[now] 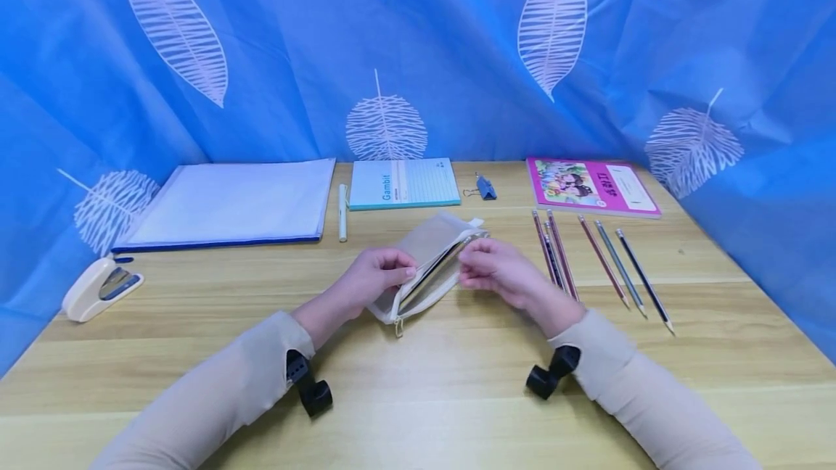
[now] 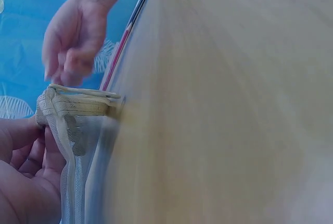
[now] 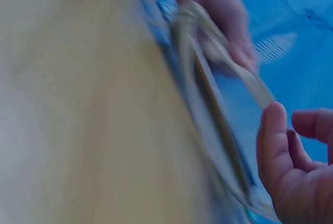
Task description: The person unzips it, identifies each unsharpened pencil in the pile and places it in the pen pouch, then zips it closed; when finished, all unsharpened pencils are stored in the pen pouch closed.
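Note:
A pale zippered mesh pouch (image 1: 427, 236) lies tilted at the middle of the table, its mouth parted. My left hand (image 1: 366, 280) pinches the pouch's rim near the zipper-pull end (image 1: 399, 326). At the other end is my right hand (image 1: 504, 271), fingers bent, fingertips right at the rim. In the right wrist view its thumb and index finger (image 3: 274, 135) stand apart with nothing gripped between them. A slim dark pencil-like thing (image 1: 436, 270) shows inside the mouth; the rest of it is hidden by the pouch.
Several pencils (image 1: 604, 261) lie at the right, below a pink booklet (image 1: 594, 187). Along the back are a blue binder clip (image 1: 485, 188), a Gambit notebook (image 1: 405, 183), a white pen (image 1: 342, 212) and a large white folder (image 1: 235, 201). A white hole punch (image 1: 98, 289) stands far left.

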`<state>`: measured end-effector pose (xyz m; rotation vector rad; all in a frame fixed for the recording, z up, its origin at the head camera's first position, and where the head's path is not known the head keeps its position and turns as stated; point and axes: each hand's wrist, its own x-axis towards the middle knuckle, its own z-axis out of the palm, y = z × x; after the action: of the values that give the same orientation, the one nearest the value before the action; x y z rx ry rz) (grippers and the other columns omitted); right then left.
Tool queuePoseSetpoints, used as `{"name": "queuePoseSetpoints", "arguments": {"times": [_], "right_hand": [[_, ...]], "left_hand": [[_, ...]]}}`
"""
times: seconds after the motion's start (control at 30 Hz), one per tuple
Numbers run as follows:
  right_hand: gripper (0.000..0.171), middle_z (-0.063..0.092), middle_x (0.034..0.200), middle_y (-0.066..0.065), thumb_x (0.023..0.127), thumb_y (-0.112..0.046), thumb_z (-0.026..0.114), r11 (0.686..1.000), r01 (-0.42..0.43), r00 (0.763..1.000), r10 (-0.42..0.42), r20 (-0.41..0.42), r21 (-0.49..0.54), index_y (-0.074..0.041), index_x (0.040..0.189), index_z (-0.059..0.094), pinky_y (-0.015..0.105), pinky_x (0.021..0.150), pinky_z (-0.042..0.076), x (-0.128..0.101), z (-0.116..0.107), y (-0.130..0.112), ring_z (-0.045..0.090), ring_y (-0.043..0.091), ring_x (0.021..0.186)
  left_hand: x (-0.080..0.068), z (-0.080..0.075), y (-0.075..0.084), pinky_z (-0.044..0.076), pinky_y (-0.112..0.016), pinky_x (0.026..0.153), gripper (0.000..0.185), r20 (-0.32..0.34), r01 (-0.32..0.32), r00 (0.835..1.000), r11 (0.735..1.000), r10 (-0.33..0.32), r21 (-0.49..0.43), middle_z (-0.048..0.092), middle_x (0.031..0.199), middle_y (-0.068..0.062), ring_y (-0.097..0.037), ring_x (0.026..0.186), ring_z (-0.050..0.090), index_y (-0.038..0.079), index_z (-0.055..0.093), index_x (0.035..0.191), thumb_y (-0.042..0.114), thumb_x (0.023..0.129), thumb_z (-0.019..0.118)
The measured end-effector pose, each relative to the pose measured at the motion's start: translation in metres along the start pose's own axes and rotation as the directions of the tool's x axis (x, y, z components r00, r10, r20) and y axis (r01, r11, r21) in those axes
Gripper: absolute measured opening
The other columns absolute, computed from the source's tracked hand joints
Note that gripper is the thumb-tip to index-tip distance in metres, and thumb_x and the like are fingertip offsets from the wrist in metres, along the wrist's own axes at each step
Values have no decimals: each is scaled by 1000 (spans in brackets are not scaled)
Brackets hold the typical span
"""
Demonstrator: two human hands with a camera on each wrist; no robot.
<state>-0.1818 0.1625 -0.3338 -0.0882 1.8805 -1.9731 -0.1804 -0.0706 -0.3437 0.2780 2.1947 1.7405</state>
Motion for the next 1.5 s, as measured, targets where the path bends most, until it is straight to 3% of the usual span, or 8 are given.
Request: {"name": "queuePoseSetpoints", "arguments": {"times": [0.17, 0.3, 0.43, 0.57, 0.87, 1.2, 1.43, 1.5], "right_hand": [[6, 60, 80, 5, 91, -3, 51, 992, 81, 996, -84, -33, -99, -3, 97, 51, 26, 71, 55, -18, -53, -16, 63, 12, 70], [11, 59, 83, 2, 92, -6, 53, 968, 66, 989, -95, -112, -242, 0, 101, 49, 25, 70, 54, -30, -91, -19, 62, 10, 72], [33, 58, 90, 7, 91, -12, 57, 859, -32, 976, -83, -200, -511, 9, 113, 44, 27, 72, 54, -39, -119, -17, 59, 10, 76], [42, 56, 91, 10, 88, -10, 59, 758, -105, 973, -56, -225, -643, 13, 118, 41, 28, 68, 53, -41, -137, -15, 59, 12, 74], [36, 50, 85, 7, 82, -6, 62, 740, -219, 962, 54, -268, -636, 9, 111, 46, 25, 65, 53, -34, -145, -5, 54, 12, 71], [37, 55, 96, 10, 86, -13, 63, 788, -208, 963, 61, -263, -579, 8, 111, 46, 25, 68, 54, -27, -145, 0, 58, 7, 76], [30, 55, 92, 16, 79, -10, 63, 670, -253, 950, 33, -312, -698, 7, 101, 51, 25, 59, 53, -24, -137, -6, 58, 10, 64], [30, 56, 90, 15, 78, -9, 62, 655, -261, 949, 39, -314, -709, 8, 100, 52, 26, 59, 53, -24, -137, -7, 58, 11, 63]], "left_hand": [[-1, -4, -1, 48, -26, 66, 15, 6, 17, 1000, 1000, -17, -2, 60, 82, 0, -13, 73, 53, 0, 66, 100, 7, 87, 61], [-2, -5, -1, 47, -25, 66, 15, 7, 31, 999, 1000, -31, 5, 60, 83, -1, -14, 73, 53, 1, 66, 99, 8, 87, 62], [-2, -5, -3, 47, -26, 65, 14, 9, 51, 999, 999, -51, 13, 60, 85, -2, -15, 74, 53, 2, 67, 98, 9, 87, 63], [-2, -6, -6, 47, -26, 66, 15, 16, 47, 999, 999, -47, 9, 60, 87, -3, -15, 75, 52, 2, 67, 99, 10, 87, 63], [-3, -4, -6, 47, -26, 66, 15, 30, 38, 999, 999, -38, 4, 60, 84, -1, -15, 73, 53, 1, 66, 99, 9, 87, 62], [-4, -6, -6, 47, -27, 65, 15, 30, 15, 999, 1000, -15, 9, 61, 84, 0, -15, 73, 52, 0, 66, 98, 8, 87, 62], [-4, -7, -8, 47, -27, 65, 16, 34, 18, 999, 1000, -18, 4, 60, 82, 0, -15, 72, 52, 0, 66, 99, 9, 87, 62], [-4, -7, -8, 47, -27, 66, 16, 37, 16, 999, 1000, -16, 1, 59, 82, 0, -15, 72, 52, -1, 66, 99, 9, 87, 62]]}}
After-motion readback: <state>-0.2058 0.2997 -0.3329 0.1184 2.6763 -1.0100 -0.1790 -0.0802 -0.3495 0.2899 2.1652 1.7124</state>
